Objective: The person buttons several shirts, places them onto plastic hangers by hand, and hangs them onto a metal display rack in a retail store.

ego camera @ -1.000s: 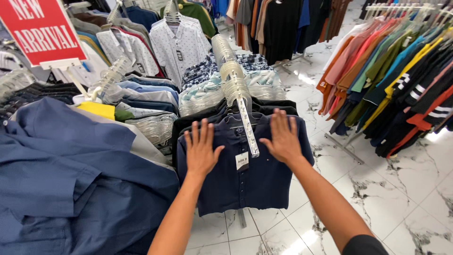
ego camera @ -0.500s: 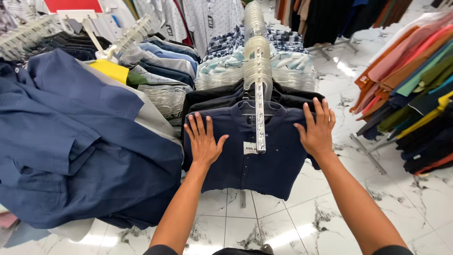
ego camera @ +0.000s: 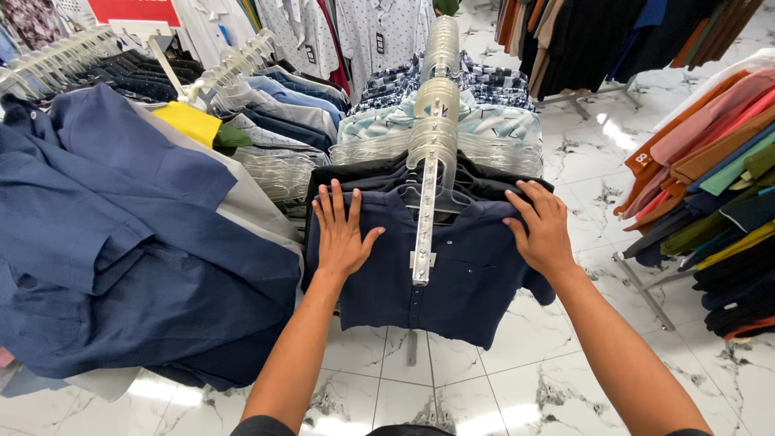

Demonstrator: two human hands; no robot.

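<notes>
On the sloping clear rail [ego camera: 433,153] at the middle of the shop floor, a navy shirt [ego camera: 452,278] hung at the front of a packed row of hangers. Left hand [ego camera: 342,234] lay flat on the shirt's left chest, fingers spread, palm down, gripping nothing. Right hand [ego camera: 542,228] sat on the shirt's right shoulder, fingers curled over the edge of the cloth there; a full clamp on the fabric couldn't be made out. Both forearms reached in from the bottom of the view. Black shirts [ego camera: 367,175] hung directly behind the navy one, then pale patterned shirts [ego camera: 484,121] further up the rail. To the left, a big blue shirt [ego camera: 121,242] draped over the neighbouring rack, touching the navy shirt's left side, with a yellow garment [ego camera: 190,123] behind it. On the right, a rack of orange, pink and green clothes [ego camera: 710,161] stood well apart. White marble-look tile floor [ego camera: 581,145] below.
</notes>
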